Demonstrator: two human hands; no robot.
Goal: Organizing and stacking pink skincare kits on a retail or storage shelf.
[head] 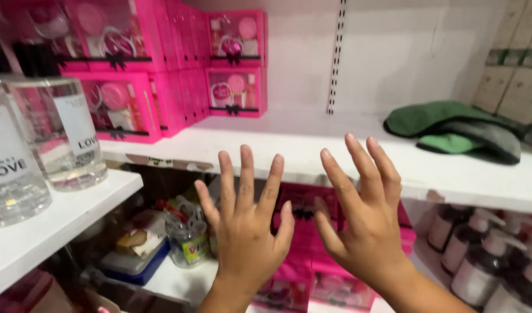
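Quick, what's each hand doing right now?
Left hand: open, fingers spread, holding nothing.
Right hand: open, fingers spread, holding nothing.

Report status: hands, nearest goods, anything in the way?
Left hand and right hand open, empty, fingers spread. Nearest: pink gift boxes under the white shelf. Nothing between.

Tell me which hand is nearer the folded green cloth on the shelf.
Right. The right hand is raised below-left of the folded green cloth, apart from it; the left hand is farther left.
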